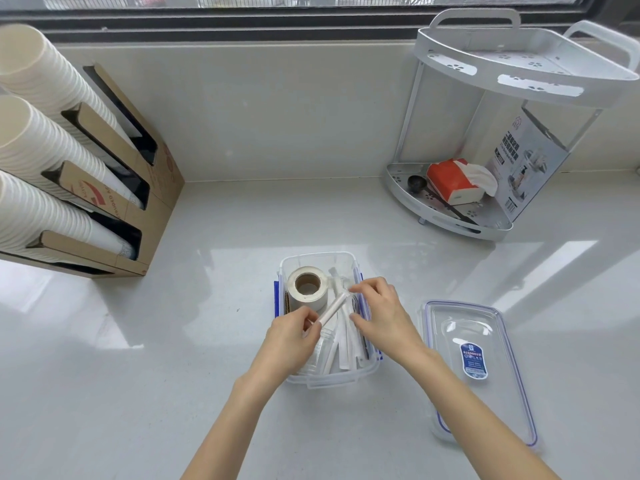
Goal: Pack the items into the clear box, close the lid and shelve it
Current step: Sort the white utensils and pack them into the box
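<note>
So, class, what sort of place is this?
Probably a café or office drinks counter: stacked paper cups in a cardboard dispenser, wrapped straws in the clear box, and a black scoop on the corner rack.

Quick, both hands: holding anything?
Left hand: pinching one end of the wrapped straw.
Right hand: pinching its other end.

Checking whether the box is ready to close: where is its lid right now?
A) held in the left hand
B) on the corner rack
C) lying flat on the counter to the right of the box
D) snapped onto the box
C: the lid lies flat on the counter right of the open clear box.
</note>
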Available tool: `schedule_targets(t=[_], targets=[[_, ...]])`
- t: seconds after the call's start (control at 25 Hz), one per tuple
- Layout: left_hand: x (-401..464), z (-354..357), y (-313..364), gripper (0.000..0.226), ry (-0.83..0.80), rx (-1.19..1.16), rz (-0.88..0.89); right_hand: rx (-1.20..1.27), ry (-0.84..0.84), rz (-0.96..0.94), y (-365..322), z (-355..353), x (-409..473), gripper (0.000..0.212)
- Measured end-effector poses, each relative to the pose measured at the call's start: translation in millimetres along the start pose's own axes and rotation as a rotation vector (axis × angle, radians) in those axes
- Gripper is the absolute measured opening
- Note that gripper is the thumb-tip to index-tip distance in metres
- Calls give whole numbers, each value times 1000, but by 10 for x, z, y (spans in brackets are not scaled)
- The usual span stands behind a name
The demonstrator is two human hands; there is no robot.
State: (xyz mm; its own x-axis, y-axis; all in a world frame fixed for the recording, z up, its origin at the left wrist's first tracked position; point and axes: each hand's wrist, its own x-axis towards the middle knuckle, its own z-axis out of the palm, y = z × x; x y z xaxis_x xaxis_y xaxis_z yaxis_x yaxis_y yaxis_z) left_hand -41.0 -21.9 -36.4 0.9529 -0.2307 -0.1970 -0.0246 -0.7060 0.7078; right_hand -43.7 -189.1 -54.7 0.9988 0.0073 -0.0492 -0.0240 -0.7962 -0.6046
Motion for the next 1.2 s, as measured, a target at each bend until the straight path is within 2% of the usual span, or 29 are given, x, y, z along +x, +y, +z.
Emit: schedule_targets(t=[0.12,0.36,0.48,0.8,1.04,1.2], targets=[[-3,16,16,19,-2,-17,5,47,-1,120,-5,-7,-21,33],[38,54,92,20,63,-71,-80,133,9,203,-19,29,-20,32],[151,178,227,27,8,-37,-102,259,6,265,-4,34,-25,34],[451,534,339,37,-227,-29,-279,391,-25,304,52,9,-19,33],[607,605,388,51,-270,-279,-446,475,-26,314,87,0,-24,32],[670,591,363,57,-287,-323,-488,508,-35,329,99,-19,-29,31]])
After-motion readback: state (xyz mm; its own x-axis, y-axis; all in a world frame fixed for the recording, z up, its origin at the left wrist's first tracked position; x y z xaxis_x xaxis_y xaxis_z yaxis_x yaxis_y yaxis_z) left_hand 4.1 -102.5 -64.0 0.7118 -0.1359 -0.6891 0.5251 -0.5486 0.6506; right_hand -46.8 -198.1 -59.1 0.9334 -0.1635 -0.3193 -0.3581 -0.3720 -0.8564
